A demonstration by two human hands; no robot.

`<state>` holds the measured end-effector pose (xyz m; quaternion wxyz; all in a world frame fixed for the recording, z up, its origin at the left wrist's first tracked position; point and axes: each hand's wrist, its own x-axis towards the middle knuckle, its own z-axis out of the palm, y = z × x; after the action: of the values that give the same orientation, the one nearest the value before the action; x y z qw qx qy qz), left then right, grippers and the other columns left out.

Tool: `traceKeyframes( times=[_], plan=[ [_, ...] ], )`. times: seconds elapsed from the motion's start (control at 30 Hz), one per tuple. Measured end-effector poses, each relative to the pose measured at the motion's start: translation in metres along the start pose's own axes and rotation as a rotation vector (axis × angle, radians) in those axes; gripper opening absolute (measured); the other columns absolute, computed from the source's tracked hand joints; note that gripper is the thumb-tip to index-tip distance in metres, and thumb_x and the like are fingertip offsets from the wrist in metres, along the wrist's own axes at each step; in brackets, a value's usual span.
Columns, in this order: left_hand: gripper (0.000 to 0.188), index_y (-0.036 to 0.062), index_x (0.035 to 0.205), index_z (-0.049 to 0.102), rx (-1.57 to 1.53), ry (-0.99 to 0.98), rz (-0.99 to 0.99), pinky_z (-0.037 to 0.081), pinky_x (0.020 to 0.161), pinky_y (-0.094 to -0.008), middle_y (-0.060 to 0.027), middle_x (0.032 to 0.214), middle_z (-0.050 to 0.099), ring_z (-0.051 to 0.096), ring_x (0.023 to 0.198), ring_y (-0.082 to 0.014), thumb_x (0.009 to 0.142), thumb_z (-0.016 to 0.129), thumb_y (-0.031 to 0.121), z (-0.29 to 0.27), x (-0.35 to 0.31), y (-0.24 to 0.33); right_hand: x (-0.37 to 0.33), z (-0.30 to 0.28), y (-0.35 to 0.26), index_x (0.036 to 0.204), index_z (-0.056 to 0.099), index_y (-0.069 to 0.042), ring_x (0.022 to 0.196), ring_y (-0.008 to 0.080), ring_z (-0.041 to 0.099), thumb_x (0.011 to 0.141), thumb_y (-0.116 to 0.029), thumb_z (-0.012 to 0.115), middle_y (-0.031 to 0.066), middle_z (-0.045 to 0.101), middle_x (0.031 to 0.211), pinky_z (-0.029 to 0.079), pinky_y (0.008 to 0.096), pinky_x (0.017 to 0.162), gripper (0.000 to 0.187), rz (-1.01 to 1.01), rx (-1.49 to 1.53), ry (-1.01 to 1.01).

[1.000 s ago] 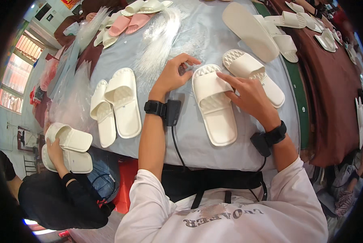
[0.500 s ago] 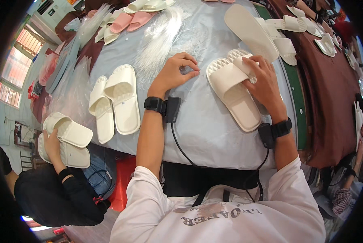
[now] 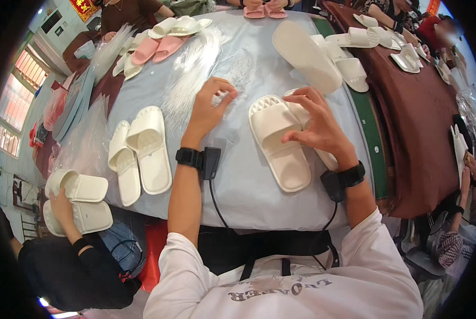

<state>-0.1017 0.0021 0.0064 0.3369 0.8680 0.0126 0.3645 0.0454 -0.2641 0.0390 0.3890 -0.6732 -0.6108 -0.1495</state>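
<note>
My left hand [image 3: 210, 109] is raised over the table beside a pile of clear plastic strands [image 3: 192, 74]. Its thumb and fingertips come together in a pinch; whatever may be between them is too small to make out. On the right, a pair of cream slippers lies on the table, soles down. The left slipper [image 3: 283, 154] shows almost whole. Above the pair is my right hand [image 3: 323, 127], fingers and thumb spread apart, partly hiding the right slipper [image 3: 327, 158]. Both wrists wear black straps with boxes and cables.
Another cream pair [image 3: 147, 154] lies to the left. Pink slippers [image 3: 155, 49] and cream ones are at the back. An upturned slipper [image 3: 307, 57] lies back right. A co-worker's hand [image 3: 62, 210] holds slippers at the left. Plastic bags [image 3: 83, 141] lie at the left edge.
My right hand has let go of the slippers and spread its fingers. The right slipper shows lower beside the left one. The whole view has shifted, revealing people at the far side.
</note>
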Motion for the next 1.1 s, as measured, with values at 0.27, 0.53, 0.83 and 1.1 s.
traceKeyframes(
  times=[0.27, 0.53, 0.83, 1.1],
  plan=[
    [0.011, 0.0059, 0.098, 0.069, -0.100, 0.308, 0.208, 0.045, 0.064, -0.0230, -0.0015, 0.103, 0.066, 0.055, 0.072, -0.0094, 0.090, 0.075, 0.000, 0.005, 0.024, 0.094, -0.002, 0.006, -0.021, 0.132, 0.063, -0.006, 0.078, 0.0123, 0.058, 0.090, -0.013, 0.080, 0.0043, 0.069, 0.096, 0.044, 0.0284, 0.070, 0.046, 0.136, 0.547, 0.038],
    [0.025, 0.0048, 0.104, 0.066, 0.043, -0.097, 0.466, 0.056, 0.082, -0.0367, -0.0070, 0.108, 0.065, 0.068, 0.097, -0.0237, 0.081, 0.073, -0.002, 0.070, 0.004, 0.183, -0.001, 0.009, -0.015, 0.139, 0.060, -0.002, 0.104, 0.0184, 0.068, 0.103, -0.014, 0.054, 0.0163, 0.070, 0.125, 0.056, 0.0324, 0.090, 0.038, 0.371, 1.173, -0.136],
    [0.024, 0.0071, 0.102, 0.060, 0.025, -0.044, 0.408, 0.052, 0.087, -0.0374, -0.0052, 0.104, 0.062, 0.063, 0.096, -0.0260, 0.083, 0.074, 0.004, 0.087, -0.055, 0.213, 0.002, -0.013, 0.010, 0.149, 0.040, 0.009, 0.107, 0.0149, 0.069, 0.109, -0.027, 0.046, 0.0264, 0.053, 0.145, 0.060, 0.0242, 0.094, 0.054, 0.591, 1.936, 0.077],
    [0.025, 0.0051, 0.111, 0.063, 0.020, -0.081, 0.289, 0.048, 0.097, -0.0420, -0.0106, 0.115, 0.066, 0.062, 0.109, -0.0328, 0.088, 0.073, 0.004, 0.061, -0.063, 0.198, -0.006, -0.008, 0.033, 0.142, 0.048, 0.006, 0.059, -0.0026, 0.041, 0.107, -0.021, 0.058, 0.0032, 0.063, 0.099, 0.035, 0.0121, 0.045, 0.045, 0.689, 1.659, -0.054]
  ],
)
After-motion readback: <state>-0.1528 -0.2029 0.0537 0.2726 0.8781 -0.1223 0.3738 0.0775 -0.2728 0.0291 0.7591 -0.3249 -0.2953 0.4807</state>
